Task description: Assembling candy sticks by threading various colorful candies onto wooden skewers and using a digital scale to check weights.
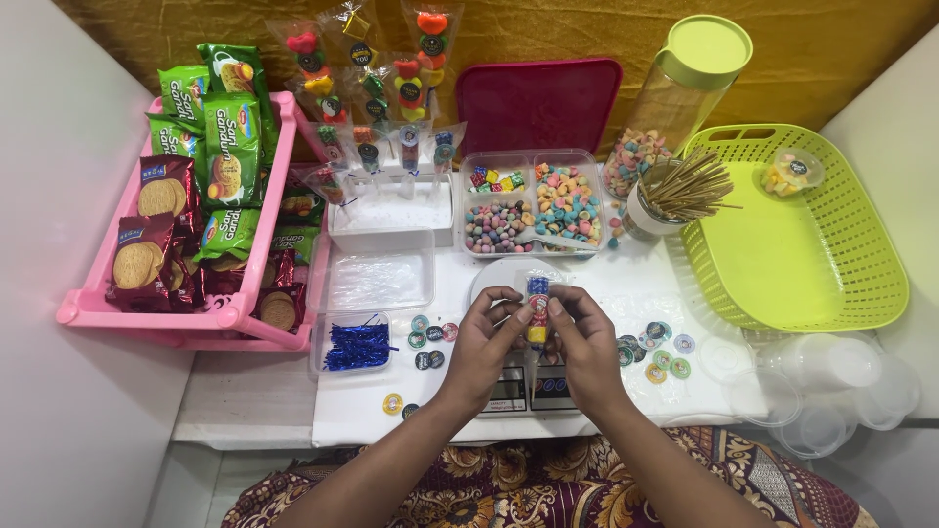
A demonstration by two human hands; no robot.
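A: Both hands up over the scale point(528, 389) at the counter's front edge. What's in the grip?

B: A candy skewer point(537, 309), upright, pinched between left hand point(486, 342) and right hand point(585, 344), fingertips clenched on its wrapped middle.

Both hands, left hand point(486, 342) and right hand point(584, 342), sit mid-table over the scale point(528, 391), pinching a candy stick point(537, 308). Open table strip lies near the front edge left of the scale, only a few round stickers point(430, 337) there. Left side blocked by the pink basket point(88, 308) of biscuit packs and the tray of blue twist ties point(357, 344). Ahead: clear box point(380, 279), divided candy tray point(533, 205), cup of skewers point(675, 196), tall jar point(675, 98). Right: green basket point(831, 284), mostly bare inside; stacked clear cups point(831, 391) crowd the near right corner.
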